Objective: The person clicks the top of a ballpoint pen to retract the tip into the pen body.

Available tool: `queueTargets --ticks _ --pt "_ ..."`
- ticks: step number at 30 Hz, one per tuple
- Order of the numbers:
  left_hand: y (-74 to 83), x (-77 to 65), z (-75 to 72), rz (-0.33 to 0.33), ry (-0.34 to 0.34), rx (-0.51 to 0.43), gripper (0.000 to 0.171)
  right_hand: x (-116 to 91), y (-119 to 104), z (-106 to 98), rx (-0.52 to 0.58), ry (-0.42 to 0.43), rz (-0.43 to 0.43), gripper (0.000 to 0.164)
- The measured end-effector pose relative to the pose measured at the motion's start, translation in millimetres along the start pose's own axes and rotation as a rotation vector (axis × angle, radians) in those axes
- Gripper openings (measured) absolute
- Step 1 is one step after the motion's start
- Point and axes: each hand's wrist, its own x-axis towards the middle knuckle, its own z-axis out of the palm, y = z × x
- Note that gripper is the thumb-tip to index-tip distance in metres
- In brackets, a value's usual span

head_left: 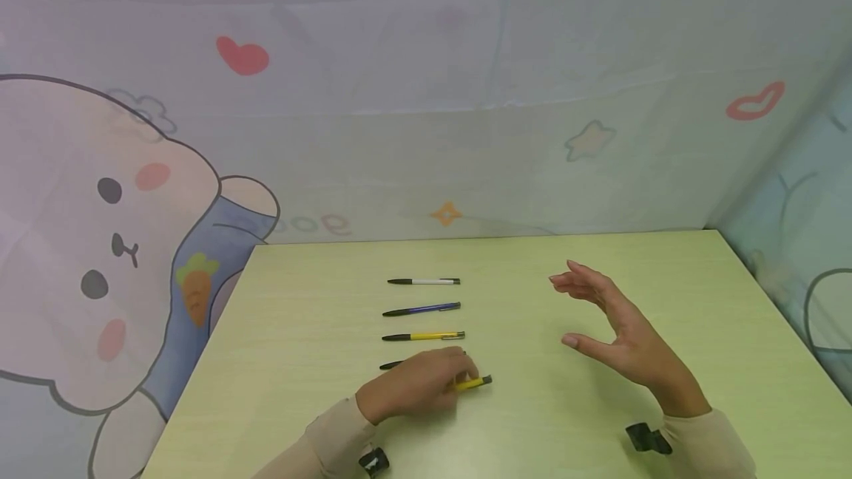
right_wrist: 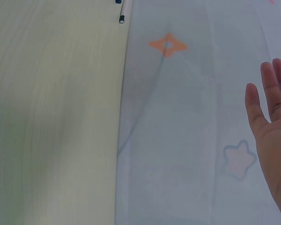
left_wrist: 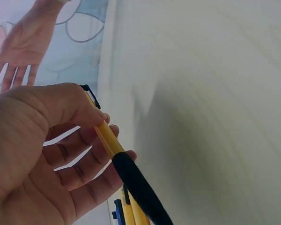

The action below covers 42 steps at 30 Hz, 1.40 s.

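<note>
My left hand (head_left: 419, 383) pinches a yellow pen (head_left: 472, 383) between thumb and fingers, close over the near middle of the table. In the left wrist view the pen's dark grip (left_wrist: 138, 183) slants down to the right, away from the fingertips. Just beyond that hand lies another pen (head_left: 391, 365), mostly hidden by it, with its black tip showing. Farther back, a yellow pen (head_left: 433, 335), a blue pen (head_left: 433, 308) and a white pen (head_left: 429, 282) lie in a column, tips to the left. Held up over the table's right side, my right hand (head_left: 622, 338) has its fingers spread and holds nothing.
The pale wooden table (head_left: 532, 265) ends at the back against a hanging cloth (head_left: 399, 131) printed with hearts, stars and a cartoon animal. A similar cloth (head_left: 799, 228) hangs along the right side. Dark straps (head_left: 647, 438) show near the wrists.
</note>
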Motion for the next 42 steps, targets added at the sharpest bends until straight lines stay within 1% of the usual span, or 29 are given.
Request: queueTargets --ticks 4,8,10,18,21,26,34,37,42 --pt "1.4 1.4 -4.6 -0.026 0.011 -0.066 0.030 -0.4 0.8 -0.1 0.002 0.001 -0.004 0.093" --pt "3.0 3.8 -8.7 -0.072 0.004 -0.148 0.031 -0.5 1.4 -0.4 0.012 0.002 -0.010 0.092" --pt "3.3 4.6 -10.6 -0.083 0.010 -0.178 0.032 -0.5 1.4 -0.5 0.010 0.002 -0.011 0.092" --pt "4.7 4.7 -17.1 -0.098 0.056 -0.332 0.034 0.0 0.7 -0.9 0.013 0.002 -0.018 0.092" --pt "5.6 4.9 -20.1 -0.112 0.073 -0.420 0.034 0.2 0.3 -1.4 0.017 0.004 -0.030 0.092" --pt "6.8 6.3 -26.3 -0.123 0.125 -0.541 0.036 -1.1 3.0 -2.3 0.016 0.008 -0.037 0.092" --pt "10.4 10.3 -36.1 -0.162 0.186 -0.614 0.033 -10.4 23.5 -5.0 0.029 0.010 -0.036 0.095" --pt "11.4 11.5 -39.0 -0.174 0.214 -0.637 0.034 -9.9 22.2 -4.5 0.034 0.011 -0.041 0.094" --pt "11.6 13.7 -41.6 -0.189 0.253 -0.700 0.032 -3.8 11.5 -2.9 0.040 0.009 -0.039 0.093"
